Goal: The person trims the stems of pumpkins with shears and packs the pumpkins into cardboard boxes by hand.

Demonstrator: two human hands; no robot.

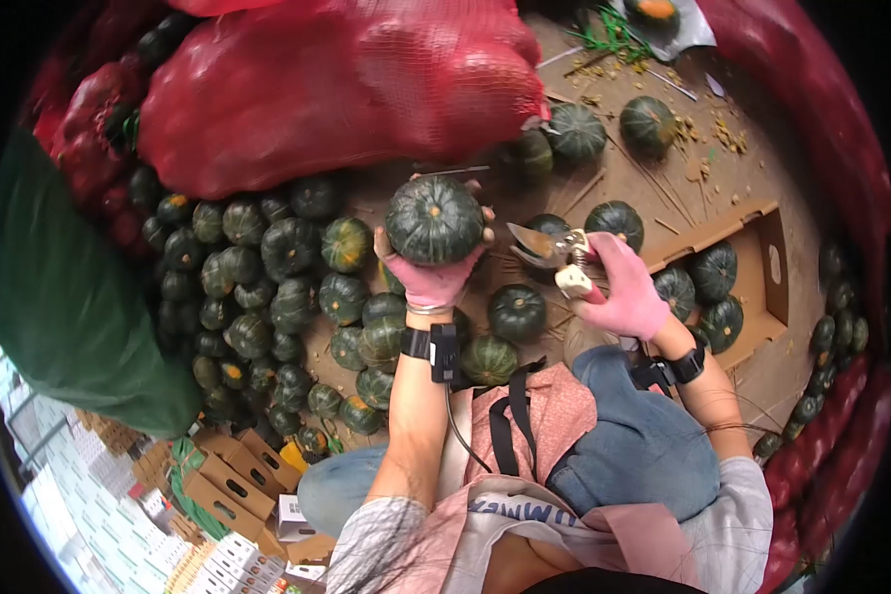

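A round dark green pumpkin [435, 220] rests in my left hand [434, 279], which wears a pink glove and has its fingers curled up around the sides. To the right of it, my right hand [622, 289], also in pink, grips pruning shears [572, 259] with pale handles. Their blades point left toward the held pumpkin, apart from it. Below and between my hands, another green pumpkin [517, 313] lies on the floor.
Many green pumpkins [290, 247] cover the floor at left. A large red mesh sack [337, 89] lies ahead. An open cardboard box [762, 259] with several pumpkins stands at right. Stems litter the brown floor [703, 178]. Green cloth [69, 297] hangs at far left.
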